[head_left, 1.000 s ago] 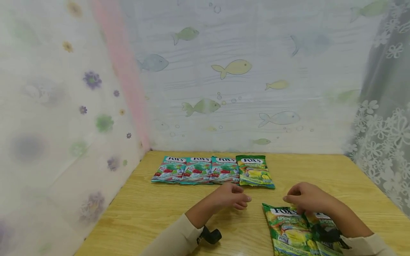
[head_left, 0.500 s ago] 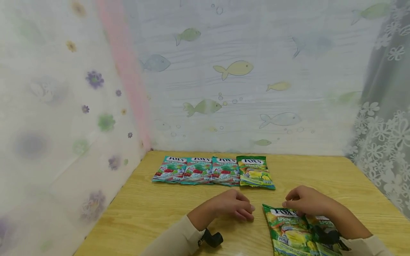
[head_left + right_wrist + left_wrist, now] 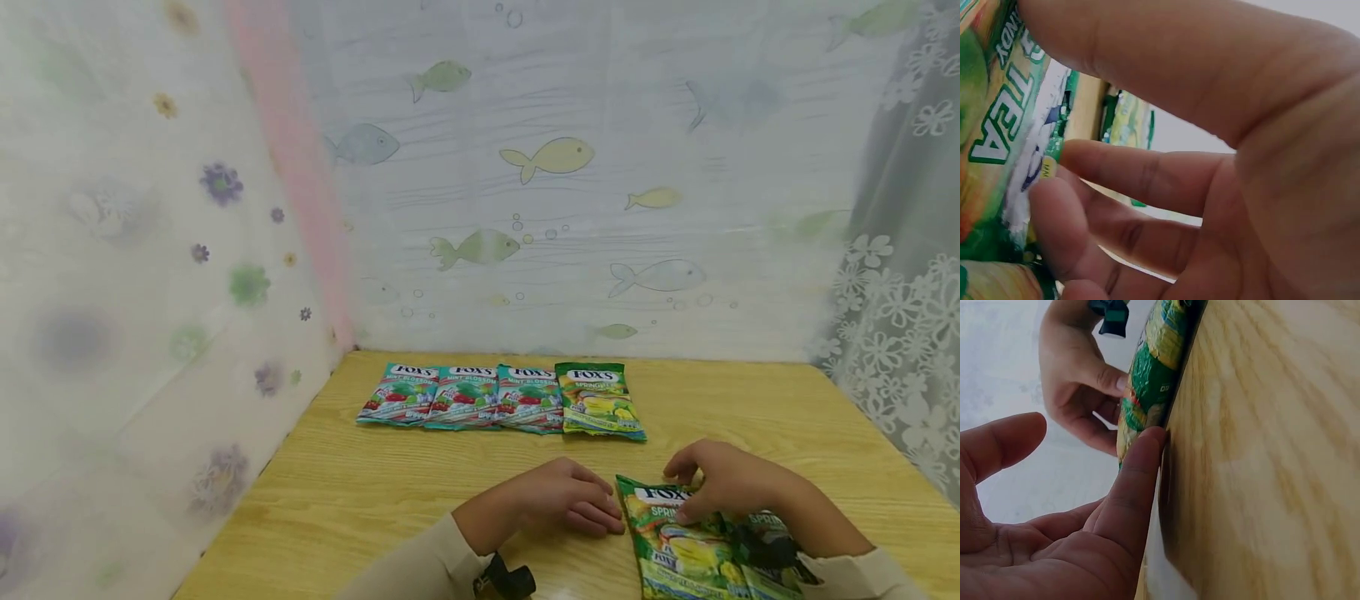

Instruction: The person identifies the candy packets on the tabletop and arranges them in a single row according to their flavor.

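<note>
A green and yellow FOX'S Spring Tea candy bag (image 3: 678, 554) lies at the front right of the table. My right hand (image 3: 742, 483) is over its top end, the thumb on the printed face and the curled fingers at the far edge, as the right wrist view also shows. My left hand (image 3: 566, 500) rests low on the table to the left, its fingers extended; in the left wrist view a fingertip (image 3: 1152, 439) meets the side of the bag (image 3: 1150, 378). A second Spring Tea bag (image 3: 765, 525) lies against the first on the right, partly hidden by my right hand and wrist.
Toward the back of the wooden table (image 3: 360, 492), several teal Mint Blossom candy bags (image 3: 462, 398) lie overlapping in a row. Another Spring Tea bag (image 3: 598, 402) ends that row on the right. A fish-patterned sheet (image 3: 480, 192) hangs behind the table, with a flowered one at left.
My left hand has moved right and toward me, to the bag's left edge. My right thumb has come down onto the bag's face. The back row looks unchanged.
</note>
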Demonstrator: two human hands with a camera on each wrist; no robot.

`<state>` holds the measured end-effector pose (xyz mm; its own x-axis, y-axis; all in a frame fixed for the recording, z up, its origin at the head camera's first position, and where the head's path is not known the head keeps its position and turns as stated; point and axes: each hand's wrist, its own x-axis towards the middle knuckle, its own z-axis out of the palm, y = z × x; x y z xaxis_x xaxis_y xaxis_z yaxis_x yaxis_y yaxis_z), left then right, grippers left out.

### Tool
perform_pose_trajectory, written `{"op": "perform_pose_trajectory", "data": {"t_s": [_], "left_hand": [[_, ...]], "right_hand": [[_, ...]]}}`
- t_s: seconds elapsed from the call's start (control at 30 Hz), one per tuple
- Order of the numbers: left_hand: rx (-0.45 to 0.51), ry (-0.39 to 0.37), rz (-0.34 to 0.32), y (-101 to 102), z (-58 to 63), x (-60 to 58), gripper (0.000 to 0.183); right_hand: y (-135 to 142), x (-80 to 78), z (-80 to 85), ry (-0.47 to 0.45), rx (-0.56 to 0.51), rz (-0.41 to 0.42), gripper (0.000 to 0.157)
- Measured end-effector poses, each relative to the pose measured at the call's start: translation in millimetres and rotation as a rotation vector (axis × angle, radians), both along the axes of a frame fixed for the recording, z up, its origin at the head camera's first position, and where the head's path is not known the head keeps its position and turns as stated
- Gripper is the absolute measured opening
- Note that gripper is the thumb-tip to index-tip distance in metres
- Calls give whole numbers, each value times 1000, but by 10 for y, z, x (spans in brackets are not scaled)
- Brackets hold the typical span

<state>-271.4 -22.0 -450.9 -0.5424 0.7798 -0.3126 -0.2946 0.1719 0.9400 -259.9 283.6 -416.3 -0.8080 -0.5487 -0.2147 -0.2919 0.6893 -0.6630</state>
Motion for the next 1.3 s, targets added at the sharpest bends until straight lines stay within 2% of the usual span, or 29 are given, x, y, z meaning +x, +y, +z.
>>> {"op": "perform_pose_trajectory", "data": {"t_s": [0.2, 0.3, 0.53, 0.87, 1.03, 1.3], "left_hand": [[28, -62, 24, 48, 7, 38, 40], [36, -80, 33, 62, -5, 42, 38], [57, -134, 43, 57, -31, 35, 36], [82, -157, 138, 59, -38, 45, 42], [87, -164, 143, 47, -32, 41, 43], [111, -178, 118, 31, -9, 34, 40]], "right_hand": [[-65, 6, -58, 14, -12, -26, 32], [-87, 14, -77, 13, -37, -30, 28], [-110, 17, -110, 11, -75, -36, 30], [-159, -34, -174, 54, -107, -54, 33], [-169, -49, -195, 48, -141, -53, 33], [-129, -80, -188, 38, -191, -7, 29]]}}
